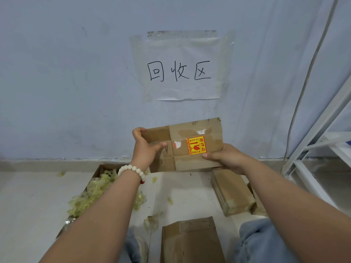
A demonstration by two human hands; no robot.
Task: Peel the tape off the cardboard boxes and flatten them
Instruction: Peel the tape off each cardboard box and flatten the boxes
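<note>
The work is at the flattening stage for one cardboard box (191, 164), which is held up in the centre of the frame, in front of the wall and below the taped-up paper sign (180, 71). The box looks collapsed nearly flat, its broad face turned to the camera, with a yellow sticker (196, 145) and a small white label on it. Whether any clear tape is left on it is hard to tell; a few pale, scuffed patches show near its upper edge.

Both hands grip it. The left hand (145, 147), with a bead bracelet (133, 169) on the wrist, curls round the left end with its thumb on the front face. The right hand (226, 158) pinches the lower right edge, thumb just under the sticker and fingers behind.

On the floor (28, 205) at lower left an open carton (98, 173) holds a heap of crumpled yellowish tape (91, 194). A box still in shape (231, 190) lies at right of centre, another (190, 240) at bottom centre.

The next move probably calls for squeezing the panels fully together, checking the seams for leftover strips, then setting the flat piece down and taking up one of the boxes on the floor.
</note>
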